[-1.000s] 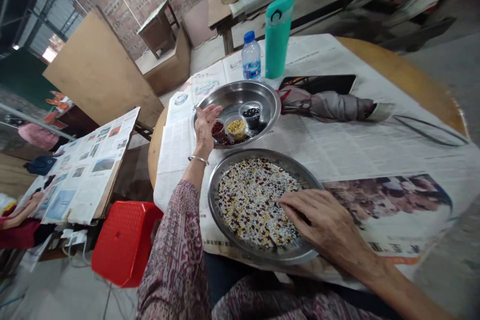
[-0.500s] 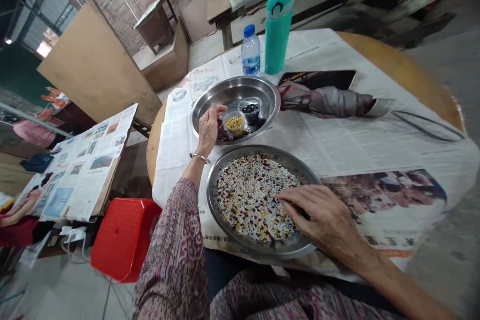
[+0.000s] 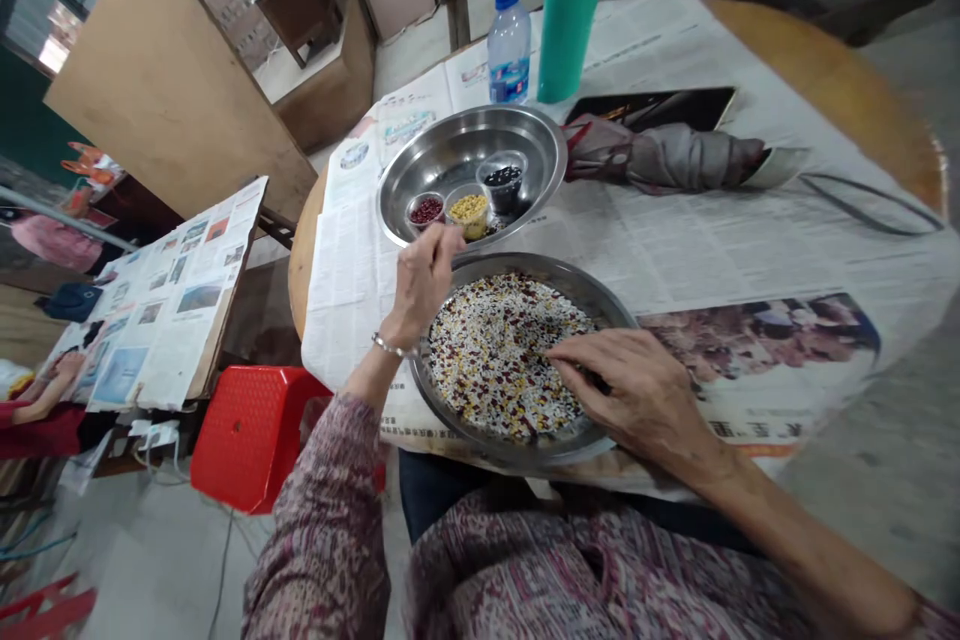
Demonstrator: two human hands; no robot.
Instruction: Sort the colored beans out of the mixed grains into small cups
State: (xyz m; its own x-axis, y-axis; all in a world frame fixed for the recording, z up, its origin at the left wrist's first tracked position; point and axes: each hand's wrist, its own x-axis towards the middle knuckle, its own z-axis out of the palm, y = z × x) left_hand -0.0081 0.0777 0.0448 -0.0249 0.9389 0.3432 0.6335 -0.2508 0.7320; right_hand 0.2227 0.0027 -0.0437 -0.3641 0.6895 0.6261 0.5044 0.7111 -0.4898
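Near me is a metal basin (image 3: 622, 305) of mixed white grains with dark red, yellow and black beans (image 3: 510, 360). My right hand (image 3: 634, 395) rests over its right side, fingers bent together at the mix; anything in them is hidden. My left hand (image 3: 426, 285), with a bracelet on its wrist, is closed above the gap between the two basins; I cannot make out what it holds. Behind, a second metal basin (image 3: 450, 145) contains clear cups of red beans (image 3: 426, 210), yellow beans (image 3: 469, 210) and black beans (image 3: 502, 178).
Newspaper (image 3: 345, 300) covers the round table. A water bottle (image 3: 510, 45), a teal flask (image 3: 574, 20), a dark phone (image 3: 652, 108) and a folded umbrella (image 3: 667, 157) lie or stand beyond. A red stool (image 3: 251, 435) is at left, near another person's arm (image 3: 49, 400).
My left hand has come back from over the far basin's cups toward the near basin, its fingers now closed. My right hand stays over the mix. The view has tilted down.
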